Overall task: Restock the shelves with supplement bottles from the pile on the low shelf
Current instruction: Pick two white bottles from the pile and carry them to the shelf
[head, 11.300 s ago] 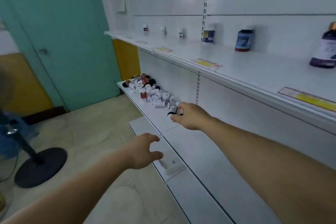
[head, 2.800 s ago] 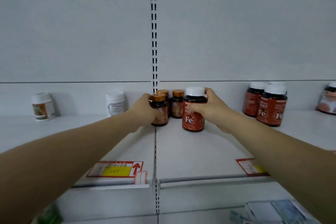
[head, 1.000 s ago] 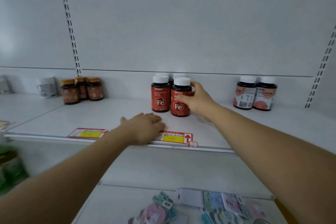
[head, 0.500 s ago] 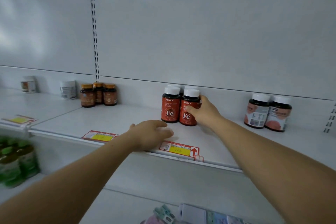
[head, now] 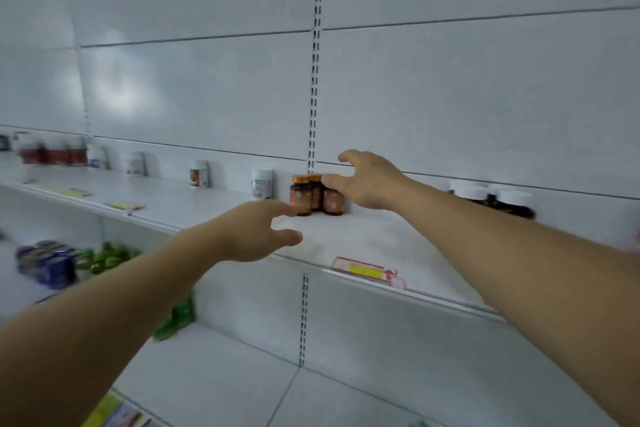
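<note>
3 brown supplement bottles (head: 313,196) with orange caps stand upright in a tight cluster on the white shelf (head: 367,236), at the foot of the slotted upright (head: 314,80) in the back panel. The front-left bottle and the right bottle stand ahead of the 3rd, which sits behind them.

The right hand (head: 369,182) is empty and reaches in from the right, palm toward the cluster. Its fingers (head: 334,181) are spread and relaxed; 1 fingertip overlaps the top of the right bottle, but contact cannot be confirmed. The thumb is raised above the fingers, clear of the caps.

The left hand (head: 254,230) is empty and hovers over the front part of the shelf, below and left of the cluster. Its fingers are straight and loosely parted, with the foremost fingertip just beside the base of the front-left bottle.

Left of the left fingertips, a white bottle (head: 262,183) stands just beside the cluster, followed by more single white bottles spaced along the back of the shelf. Behind the right forearm, dark bottles with white caps (head: 495,196) are partly hidden. A red-and-yellow price tag (head: 367,270) is clipped to the shelf edge below the right hand. On the lower shelf, far left, green and blue packages (head: 69,262) appear blurred.
</note>
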Available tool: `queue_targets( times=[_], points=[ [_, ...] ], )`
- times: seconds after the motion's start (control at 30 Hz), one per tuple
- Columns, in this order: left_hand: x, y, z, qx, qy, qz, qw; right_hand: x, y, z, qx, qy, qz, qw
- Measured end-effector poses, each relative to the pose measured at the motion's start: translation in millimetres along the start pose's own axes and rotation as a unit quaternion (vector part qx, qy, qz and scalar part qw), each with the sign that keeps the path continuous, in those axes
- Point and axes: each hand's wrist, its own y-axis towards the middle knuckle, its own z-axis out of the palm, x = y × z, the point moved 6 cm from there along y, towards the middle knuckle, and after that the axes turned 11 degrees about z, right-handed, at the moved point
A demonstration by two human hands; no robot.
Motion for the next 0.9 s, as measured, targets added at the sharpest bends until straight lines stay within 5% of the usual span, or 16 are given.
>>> queue_targets(
  times=[0.43,0.9],
  points=[
    [343.0,-236.0,-90.1,0.006,0.030,-0.250,0.968,415.8,25.3,292.3,0.197,0.082,-0.221,0.952],
    [693.2,-281.5,-132.9,0.025,0.050,-0.394,0.917,637.2,178.3,607.8,0.313,0.014,-0.234,0.921]
  ],
)
